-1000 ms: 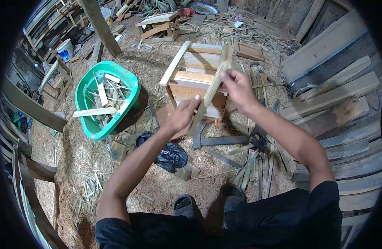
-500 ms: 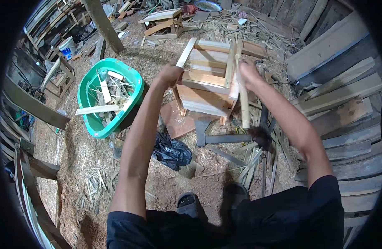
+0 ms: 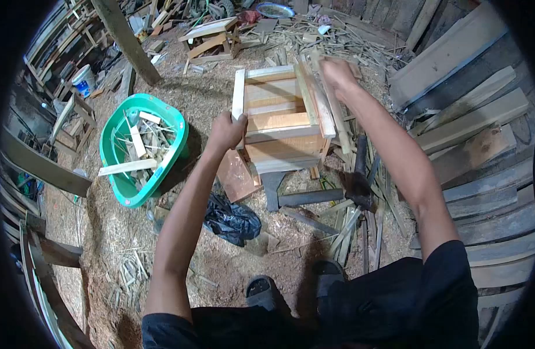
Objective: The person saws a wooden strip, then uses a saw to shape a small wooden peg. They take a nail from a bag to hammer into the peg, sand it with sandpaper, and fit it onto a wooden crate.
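A small slatted wooden frame (image 3: 274, 138), built like a little stool, stands on the ground in front of me. My left hand (image 3: 225, 131) is closed on its left side, at the near end of a pale rail (image 3: 238, 93). At the frame's right side, my right hand (image 3: 339, 75) is closed around the upper part of a long wooden strip (image 3: 337, 119), whose lower end hangs beside the frame. A hatchet (image 3: 273, 191) lies on the ground just below the frame. To its right, a dark-headed tool (image 3: 358, 189) rests near the hatchet handle's end.
A green basin (image 3: 183, 136) with wood scraps stands at left. A black plastic bag (image 3: 232, 221) lies near my feet. Stacked planks (image 3: 482, 174) line the right side. Behind are a small wooden stool (image 3: 212, 38), a post (image 3: 125, 41) and scattered offcuts (image 3: 290, 41).
The strip in my right hand has moved upward along the frame's right side. The frame appears turned a little and is lower in view; the whole view has shifted slightly.
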The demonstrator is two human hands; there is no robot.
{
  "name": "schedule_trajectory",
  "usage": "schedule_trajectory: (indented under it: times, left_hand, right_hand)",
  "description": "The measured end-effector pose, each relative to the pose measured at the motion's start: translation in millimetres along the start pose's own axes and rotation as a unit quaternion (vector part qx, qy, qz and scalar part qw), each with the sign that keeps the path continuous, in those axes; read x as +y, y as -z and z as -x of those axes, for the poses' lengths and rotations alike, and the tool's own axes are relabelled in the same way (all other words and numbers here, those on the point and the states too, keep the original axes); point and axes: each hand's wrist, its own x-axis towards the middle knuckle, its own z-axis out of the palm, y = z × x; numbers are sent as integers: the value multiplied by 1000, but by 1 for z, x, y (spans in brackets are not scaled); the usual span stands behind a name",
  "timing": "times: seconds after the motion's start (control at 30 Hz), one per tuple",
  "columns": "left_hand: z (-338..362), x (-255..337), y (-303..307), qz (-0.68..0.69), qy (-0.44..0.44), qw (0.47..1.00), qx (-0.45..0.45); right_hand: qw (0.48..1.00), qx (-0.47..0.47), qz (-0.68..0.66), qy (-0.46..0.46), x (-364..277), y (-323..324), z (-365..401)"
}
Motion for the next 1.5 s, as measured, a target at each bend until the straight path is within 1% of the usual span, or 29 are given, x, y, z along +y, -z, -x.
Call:
schedule_trajectory:
  times: [0.03, 0.07, 0.1, 0.13, 0.17, 0.2, 0.27, 0.3, 0.37, 0.4, 0.5, 0.53, 0.63, 0.67, 0.77, 0.8, 0.9, 1.0, 1.1, 1.2, 1.3, 1.4, 1.5]
  left_hand:
    - [6, 8, 4, 6, 0, 1000, -14]
    - [-11, -11, -2, -53, -15, 998, -32]
    - [-11, -14, -8, -137, -74, 984, 88]
    - [-5, -13, -16, -219, -132, 945, 205]
    - [-1, -11, -24, -294, -186, 882, 319]
    - [10, 10, -16, -269, -214, 902, 259]
    - [13, 28, -19, -163, -243, 948, 126]
    - [13, 33, -22, -108, -253, 960, 58]
    - [10, 37, -36, -119, -293, 949, -17]
    - [13, 43, -37, -122, -311, 941, -57]
    - [17, 55, -31, -169, -275, 938, -130]
    - [13, 47, -33, -185, -317, 923, -121]
    - [11, 40, -33, -226, -349, 900, -132]
    - [2, 35, -37, -208, -384, 891, -122]
    - [-7, 48, -38, -146, -312, 919, -192]
    - [-7, 51, -43, -118, -349, 917, -151]
    - [-7, 61, -54, -108, -344, 921, -147]
    - [-10, 60, -66, -136, -338, 922, -135]
    - [-11, 64, -66, -118, -325, 928, -138]
    - [-4, 77, -57, -111, -272, 942, -163]
    - [-9, 65, -69, -47, -291, 947, -127]
    - [-5, 72, -67, -87, -248, 954, -146]
    - [-3, 75, -68, -117, -245, 952, -139]
  right_hand:
    - [1000, -8, 9, 3, -12, -11, 2]
    - [1000, -9, 25, 5, -16, -22, 0]
    - [999, -11, 40, 7, -15, -33, -3]
    - [998, -11, 55, 9, -13, -42, -8]
    - [998, -14, 54, 15, -11, -51, -13]
    - [998, -17, 52, 21, -4, -61, -20]
    - [998, -20, 32, 43, 20, -74, -44]
    - [994, -14, 78, 74, 27, -77, -51]
    - [976, -3, 172, 134, 35, -75, -59]
    - [968, 32, 196, 151, 28, -70, -46]
    - [913, 124, 245, 303, 52, -54, -50]
    - [908, 99, 266, 307, 57, -43, -46]
    - [906, 86, 286, 299, 75, -25, -26]
    - [946, 46, 261, 185, 77, -20, -23]
    - [975, 27, 201, 90, 79, -16, -11]
    - [983, 23, 167, 73, 85, -17, -13]
    - [984, 30, 163, 68, 95, -18, -19]
    - [983, 32, 157, 88, 94, -16, -15]
    - [982, 41, 164, 89, 96, -19, -19]
    - [983, 41, 159, 86, 96, -20, -20]
    - [981, 39, 170, 81, 95, -19, -18]
    - [978, 35, 188, 85, 96, -18, -17]
    - [981, 33, 174, 82, 95, -16, -14]
